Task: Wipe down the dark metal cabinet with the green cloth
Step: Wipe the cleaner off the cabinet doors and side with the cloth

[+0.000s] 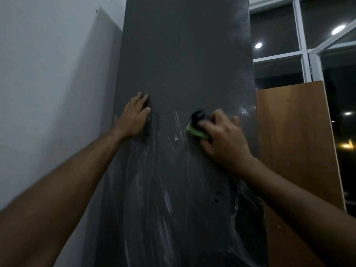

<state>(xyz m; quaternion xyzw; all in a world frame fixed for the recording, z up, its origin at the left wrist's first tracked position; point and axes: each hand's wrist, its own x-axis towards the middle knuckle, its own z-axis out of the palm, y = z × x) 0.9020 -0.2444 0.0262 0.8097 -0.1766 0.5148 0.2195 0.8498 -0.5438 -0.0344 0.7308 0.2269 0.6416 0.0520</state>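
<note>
White wall [48,74] at left, brown wooden board [296,141] at right. Between: tall dark metal cabinet [183,54], smeared. Left hand [133,117] flat against it, grip released. Right hand [221,135] grasping crumpled green cloth [194,131], pressed to panel.

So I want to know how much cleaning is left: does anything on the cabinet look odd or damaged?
Yes. Whitish streaks smear the lower half of the cabinet, below the right hand pressing the green cloth. Two small dark spots, possibly holes, sit lower right. The left hand rests flat on it.
</note>
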